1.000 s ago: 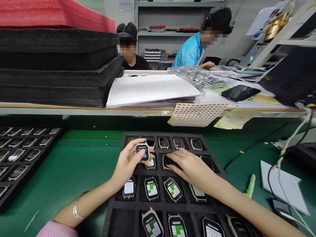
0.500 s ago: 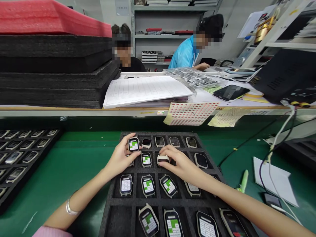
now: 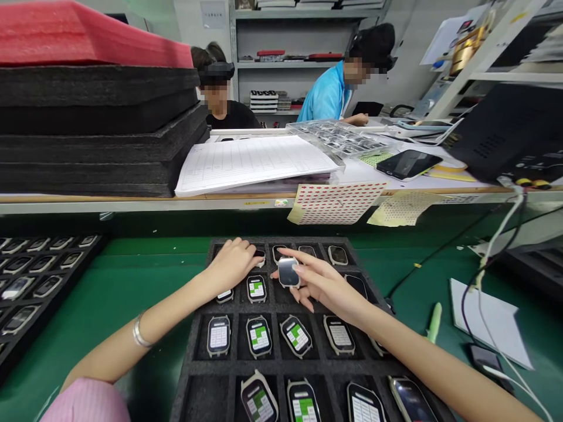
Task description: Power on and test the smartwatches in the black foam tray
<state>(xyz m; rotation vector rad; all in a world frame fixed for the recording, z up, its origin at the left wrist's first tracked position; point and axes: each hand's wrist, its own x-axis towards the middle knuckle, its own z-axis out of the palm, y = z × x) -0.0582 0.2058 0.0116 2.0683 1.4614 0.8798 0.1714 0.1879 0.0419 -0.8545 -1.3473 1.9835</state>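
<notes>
My right hand (image 3: 319,281) holds a smartwatch (image 3: 288,272) between thumb and fingers, above a second-row compartment of the black foam tray (image 3: 272,366). Its dark screen faces up toward me. My left hand (image 3: 235,264) is closed at the far left of the tray, fingers bent down and thumb against a smartwatch (image 3: 260,258) in the back row. That hand covers the back left compartment, and its fingertips are partly hidden. Nearer to me, a watch with a green and white screen (image 3: 256,288) lies between the hands. Other lit watches (image 3: 258,336) fill compartments toward the front.
Another tray of watches (image 3: 26,287) lies at the left on the green bench mat (image 3: 145,258). Stacked foam trays (image 3: 97,129), papers (image 3: 255,161) and a phone (image 3: 409,164) rest on the raised shelf. Cables (image 3: 484,264) hang at the right. Two people are behind the shelf.
My left hand has turned palm down and moved right to the back-row watch; the green-screened watch it held is out of sight. My right hand has lifted its watch and tilted the screen up.
</notes>
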